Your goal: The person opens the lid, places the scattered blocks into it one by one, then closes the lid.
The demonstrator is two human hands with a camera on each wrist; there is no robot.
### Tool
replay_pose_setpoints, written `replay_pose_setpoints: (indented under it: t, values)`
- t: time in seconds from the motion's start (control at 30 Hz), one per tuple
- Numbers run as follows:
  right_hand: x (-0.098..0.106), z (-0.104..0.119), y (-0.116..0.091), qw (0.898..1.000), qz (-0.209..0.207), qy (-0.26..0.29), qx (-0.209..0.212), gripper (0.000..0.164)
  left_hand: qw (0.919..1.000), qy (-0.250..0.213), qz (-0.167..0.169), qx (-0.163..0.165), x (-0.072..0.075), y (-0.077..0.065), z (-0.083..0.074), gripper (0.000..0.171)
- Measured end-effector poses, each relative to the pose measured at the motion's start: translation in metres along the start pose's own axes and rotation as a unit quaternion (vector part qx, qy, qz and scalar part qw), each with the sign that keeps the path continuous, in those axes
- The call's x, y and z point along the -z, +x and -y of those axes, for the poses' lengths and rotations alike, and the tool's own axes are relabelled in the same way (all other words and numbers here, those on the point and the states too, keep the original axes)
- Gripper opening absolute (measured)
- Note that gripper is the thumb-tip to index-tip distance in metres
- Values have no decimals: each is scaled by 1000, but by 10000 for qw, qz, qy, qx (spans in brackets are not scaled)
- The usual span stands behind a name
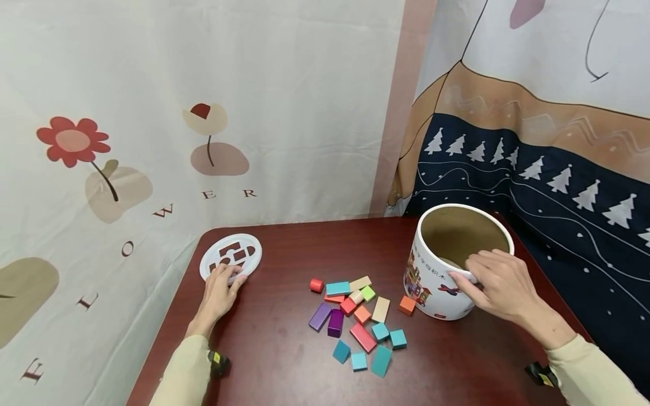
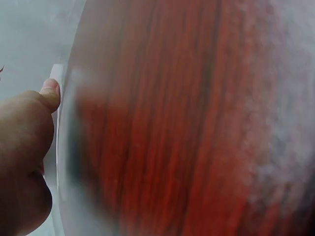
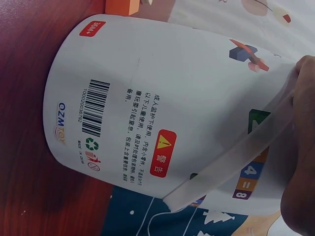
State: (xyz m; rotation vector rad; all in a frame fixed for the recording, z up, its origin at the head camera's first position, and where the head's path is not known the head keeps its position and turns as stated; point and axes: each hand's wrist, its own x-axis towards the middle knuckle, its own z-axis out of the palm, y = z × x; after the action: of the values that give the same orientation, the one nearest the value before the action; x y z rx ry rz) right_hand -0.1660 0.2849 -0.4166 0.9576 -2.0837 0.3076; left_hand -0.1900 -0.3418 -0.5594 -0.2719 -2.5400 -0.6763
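A round white lid (image 1: 207,254) with block-shaped cut-outs is at the table's far left. My left hand (image 1: 221,293) holds it at its near edge; in the left wrist view the thumb (image 2: 50,91) presses along the thin white rim. On the right stands a white printed bucket (image 1: 431,276), its open top showing a plain tan inside. My right hand (image 1: 500,285) grips its near rim, fingers over the edge and thumb outside. A pale strap handle (image 3: 231,157) runs across the bucket's side in the right wrist view.
Between the hands, several coloured blocks (image 1: 363,337) lie loosely on the dark red table (image 1: 284,361). An orange block (image 1: 407,305) lies against the bucket's base. Behind the table hang a pale printed curtain (image 1: 304,113) and a navy tree-patterned cloth (image 1: 467,169).
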Motion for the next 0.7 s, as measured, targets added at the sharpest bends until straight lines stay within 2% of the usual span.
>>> replay_pose_setpoints:
  t: [0.37,0.53,0.7]
  values:
    - [0,2,3,10000,-66,3,24,54,9992,290,251,107,-1,-2,-1,25]
    - [-1,0,0,10000,-37,-11,4,54,9986,274,373,260,0,1,-8,49]
    - [-2,-1,-3,10000,-16,-40,-49,54,9987,208,441,143,-3,9,-24,69]
